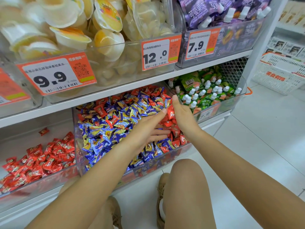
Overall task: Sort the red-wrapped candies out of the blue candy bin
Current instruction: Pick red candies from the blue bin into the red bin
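Well, the worry first: the blue candy bin (pixel 105 164) is heaped high and sits pulled out over the floor, so a careless scoop could send wrappers sliding over its clear front wall. I'd also guess blue candies (pixel 105 138) will ride along with the reds, since the two colours are thoroughly tangled, and a handful carried across to the red candy bin (pixel 41 180) on the left could shed pieces on the way. That bin stands just beside the mixed one, so the carry is short, but it crosses the wall between them.

Now to the hands. A cluster of red-wrapped candies (pixel 170 113) lies gathered at the right end of the mixed bin, right between the two hands. The left hand (pixel 145 131) lies flat and spread, fingers straight, resting on the pile and reaching toward that cluster. The right hand (pixel 183 113) stands on edge, fingers straight and together, like a wall against the reds' far side, touching them. Neither hand grips anything yet. More reds lie scattered further back and along the front right corner, among the blues.
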`<state>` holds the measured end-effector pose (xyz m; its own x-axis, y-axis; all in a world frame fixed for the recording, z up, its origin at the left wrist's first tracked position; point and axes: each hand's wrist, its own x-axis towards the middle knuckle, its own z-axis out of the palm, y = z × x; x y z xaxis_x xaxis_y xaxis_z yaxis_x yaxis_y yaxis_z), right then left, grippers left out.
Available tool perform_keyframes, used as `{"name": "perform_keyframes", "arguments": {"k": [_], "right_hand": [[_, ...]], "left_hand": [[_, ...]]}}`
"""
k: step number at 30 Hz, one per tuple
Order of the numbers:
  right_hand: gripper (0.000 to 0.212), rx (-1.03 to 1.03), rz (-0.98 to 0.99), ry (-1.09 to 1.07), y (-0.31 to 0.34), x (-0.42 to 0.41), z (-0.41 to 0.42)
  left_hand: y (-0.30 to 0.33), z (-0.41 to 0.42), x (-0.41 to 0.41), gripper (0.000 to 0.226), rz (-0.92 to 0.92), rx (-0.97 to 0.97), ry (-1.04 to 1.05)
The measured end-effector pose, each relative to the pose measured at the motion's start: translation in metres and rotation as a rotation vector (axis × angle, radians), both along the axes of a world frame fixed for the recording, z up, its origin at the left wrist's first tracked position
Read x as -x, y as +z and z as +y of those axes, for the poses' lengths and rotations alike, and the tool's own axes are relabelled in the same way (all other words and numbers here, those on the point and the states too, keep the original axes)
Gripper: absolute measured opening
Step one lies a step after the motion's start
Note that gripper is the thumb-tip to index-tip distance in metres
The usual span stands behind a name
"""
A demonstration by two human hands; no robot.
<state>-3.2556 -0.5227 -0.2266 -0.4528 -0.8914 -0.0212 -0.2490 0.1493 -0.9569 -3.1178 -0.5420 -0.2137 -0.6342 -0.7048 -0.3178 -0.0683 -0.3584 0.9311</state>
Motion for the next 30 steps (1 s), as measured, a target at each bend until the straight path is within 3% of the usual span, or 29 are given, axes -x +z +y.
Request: {"name": "perform_keyframes", "arguments": {"k": [4, 11, 15, 20, 22, 25, 28, 30], "right_hand": [[0.052, -0.045, 0.143, 0.069, 0.000, -0.008, 0.000], [0.040, -0.185, -0.070, 0.052, 0.008, -0.020, -0.004], [0.040, -0.163, -0.362, 0.045, 0.016, -0.028, 0.001], [0.059, -0.069, -0.613, 0.036, 0.013, -0.045, 0.003], [0.065, -0.082, -0.568, 0.053, 0.012, -0.048, 0.007], [0.069, -0.116, -0.350, 0.106, 0.013, -0.051, 0.013], [0.101, -0.187, -0.197, 0.106, 0.014, -0.054, 0.016], [0.095, -0.156, -0.177, 0.121, 0.013, -0.046, 0.016]], "left_hand": [[-0.001, -0.004, 0.000, 0.030, 0.048, -0.143, 0.104], [0.000, 0.001, 0.012, 0.014, 0.142, -0.425, 0.340], [0.004, 0.003, 0.022, 0.027, 0.286, -0.558, 0.483], [0.009, 0.014, 0.032, 0.031, 0.391, -0.514, 0.619], [0.010, 0.019, 0.033, 0.025, 0.404, -0.465, 0.634], [0.004, 0.019, 0.032, 0.018, 0.388, -0.377, 0.609], [0.000, 0.015, 0.028, 0.029, 0.364, -0.349, 0.570], [-0.002, 0.011, 0.025, 0.037, 0.291, -0.318, 0.580]]}}
